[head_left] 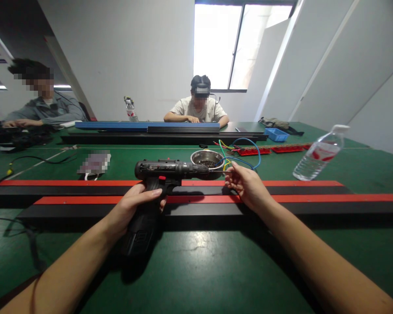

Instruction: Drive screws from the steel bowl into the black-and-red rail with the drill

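A black cordless drill (160, 170) lies level across the view, its long thin bit pointing right. My left hand (136, 203) is wrapped round its grip, below the red switch. At the tip of the bit, the fingers of my right hand (244, 181) are pinched together; whatever is between them is too small to make out. Just behind the bit stands a metal bowl (196, 156) of small dark pieces that look like screws. Below the drill run two long black bars with red top strips, the nearer bar (94, 211) and the farther bar (301, 188).
A tilted water bottle (319, 152) is at the right. Coloured wires (257, 152), red strips (281, 149) and a blue tray (276, 134) lie behind the bowl. Long blue and black bars (118, 126) cross the green table (196, 270). Two people sit beyond.
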`<state>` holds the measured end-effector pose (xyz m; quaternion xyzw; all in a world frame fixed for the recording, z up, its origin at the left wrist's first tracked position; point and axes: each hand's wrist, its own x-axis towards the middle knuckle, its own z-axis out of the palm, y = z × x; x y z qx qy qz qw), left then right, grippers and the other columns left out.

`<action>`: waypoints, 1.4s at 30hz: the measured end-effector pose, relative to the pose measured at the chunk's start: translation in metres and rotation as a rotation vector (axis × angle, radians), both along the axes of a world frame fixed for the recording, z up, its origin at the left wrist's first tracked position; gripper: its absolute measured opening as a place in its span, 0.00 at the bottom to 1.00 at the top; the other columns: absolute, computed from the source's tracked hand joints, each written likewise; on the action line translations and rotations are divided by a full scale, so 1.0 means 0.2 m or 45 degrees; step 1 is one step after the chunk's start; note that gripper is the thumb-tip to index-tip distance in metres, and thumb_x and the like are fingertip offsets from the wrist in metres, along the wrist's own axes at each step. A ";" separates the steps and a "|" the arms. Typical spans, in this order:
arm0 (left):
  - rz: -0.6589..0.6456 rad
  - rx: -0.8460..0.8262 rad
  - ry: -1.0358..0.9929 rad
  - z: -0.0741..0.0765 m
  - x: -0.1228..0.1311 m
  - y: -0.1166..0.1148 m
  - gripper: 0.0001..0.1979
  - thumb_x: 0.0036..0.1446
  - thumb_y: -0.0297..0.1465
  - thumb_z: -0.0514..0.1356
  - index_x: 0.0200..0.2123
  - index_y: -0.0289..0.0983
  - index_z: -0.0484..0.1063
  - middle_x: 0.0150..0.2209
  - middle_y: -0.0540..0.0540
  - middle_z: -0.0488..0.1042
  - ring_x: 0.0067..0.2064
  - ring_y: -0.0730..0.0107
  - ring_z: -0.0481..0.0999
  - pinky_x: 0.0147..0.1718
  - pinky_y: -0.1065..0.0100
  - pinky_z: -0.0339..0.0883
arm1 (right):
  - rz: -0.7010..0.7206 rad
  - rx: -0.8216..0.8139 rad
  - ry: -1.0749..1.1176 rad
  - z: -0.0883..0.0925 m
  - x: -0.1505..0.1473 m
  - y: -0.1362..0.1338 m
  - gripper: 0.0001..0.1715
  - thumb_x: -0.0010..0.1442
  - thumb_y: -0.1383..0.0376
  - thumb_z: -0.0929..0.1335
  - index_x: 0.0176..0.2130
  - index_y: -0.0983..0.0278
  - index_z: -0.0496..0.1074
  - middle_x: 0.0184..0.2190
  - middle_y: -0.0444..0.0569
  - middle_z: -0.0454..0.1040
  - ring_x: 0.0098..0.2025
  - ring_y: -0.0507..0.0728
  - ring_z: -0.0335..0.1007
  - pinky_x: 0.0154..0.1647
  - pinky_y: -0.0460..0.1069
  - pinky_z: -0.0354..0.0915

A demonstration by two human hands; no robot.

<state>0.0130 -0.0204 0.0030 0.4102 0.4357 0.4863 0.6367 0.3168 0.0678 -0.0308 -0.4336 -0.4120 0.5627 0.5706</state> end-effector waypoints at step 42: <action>-0.055 0.017 0.034 0.00 -0.02 0.01 0.14 0.54 0.37 0.72 0.34 0.30 0.80 0.30 0.43 0.78 0.32 0.68 0.76 0.34 0.71 0.71 | 0.026 0.127 -0.053 0.00 -0.01 -0.01 0.25 0.49 0.48 0.81 0.28 0.62 0.72 0.24 0.43 0.71 0.25 0.51 0.67 0.27 0.47 0.64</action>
